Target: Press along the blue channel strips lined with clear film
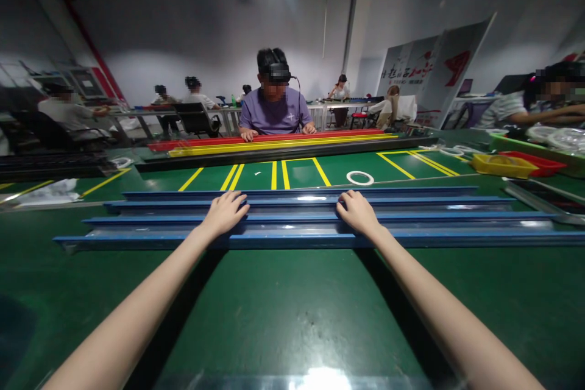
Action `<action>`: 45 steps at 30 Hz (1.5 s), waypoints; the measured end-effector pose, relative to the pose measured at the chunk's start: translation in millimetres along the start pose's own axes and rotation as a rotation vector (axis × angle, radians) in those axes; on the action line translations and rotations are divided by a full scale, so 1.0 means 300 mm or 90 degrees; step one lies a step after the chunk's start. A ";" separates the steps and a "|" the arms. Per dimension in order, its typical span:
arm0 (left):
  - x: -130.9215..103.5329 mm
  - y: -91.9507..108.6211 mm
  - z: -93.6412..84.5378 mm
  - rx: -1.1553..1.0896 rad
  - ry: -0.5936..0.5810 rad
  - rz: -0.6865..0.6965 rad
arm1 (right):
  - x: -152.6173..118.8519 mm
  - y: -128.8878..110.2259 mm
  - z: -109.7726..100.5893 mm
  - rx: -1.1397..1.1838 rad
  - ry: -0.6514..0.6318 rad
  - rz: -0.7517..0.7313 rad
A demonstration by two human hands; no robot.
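Several long blue strips (292,242), with clear, shiny material between their raised edges, lie side by side across the green table in front of me. My left hand (225,212) rests over the farther strips, fingers spread and loosely bent. Farther right along the same strips is my right hand (358,211), its fingers curved down onto them and the thumb side facing inward. Neither hand lifts a strip; the fingertips' exact contact is partly hidden.
Red (320,136), yellow (283,145) and black (274,154) strips lie beyond, near a co-worker (275,106) whose hands touch that stack. A white ring (359,178) sits on the table (292,311). Yellow (503,166) and red trays (537,163) stand at right.
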State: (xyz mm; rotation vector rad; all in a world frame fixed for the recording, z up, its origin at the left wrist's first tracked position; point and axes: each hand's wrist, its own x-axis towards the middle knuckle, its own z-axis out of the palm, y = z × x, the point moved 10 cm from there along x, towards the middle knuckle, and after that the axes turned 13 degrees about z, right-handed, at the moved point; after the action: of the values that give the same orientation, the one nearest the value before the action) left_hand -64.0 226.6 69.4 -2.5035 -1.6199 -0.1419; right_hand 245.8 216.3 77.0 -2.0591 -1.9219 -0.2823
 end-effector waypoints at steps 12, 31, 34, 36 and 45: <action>0.292 0.269 0.114 -0.088 0.002 0.089 | 0.139 -0.038 0.158 0.044 -0.114 -0.049; 0.336 0.293 0.084 0.030 0.011 0.199 | 0.158 -0.111 0.159 -0.117 -0.047 -0.179; 0.335 0.313 0.078 0.086 0.005 0.224 | 0.149 -0.119 0.159 -0.137 -0.021 -0.192; 0.335 0.319 0.061 0.119 0.030 0.238 | 0.154 -0.116 0.148 -0.143 -0.013 -0.185; 0.296 0.289 -0.144 0.199 0.190 0.287 | 0.185 -0.151 -0.077 -0.140 0.089 -0.179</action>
State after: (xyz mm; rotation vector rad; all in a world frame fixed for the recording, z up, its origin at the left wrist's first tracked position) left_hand 51.7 263.7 119.5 -2.3890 -0.8659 -0.1792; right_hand 206.7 262.4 121.9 -1.8313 -2.1727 -0.7113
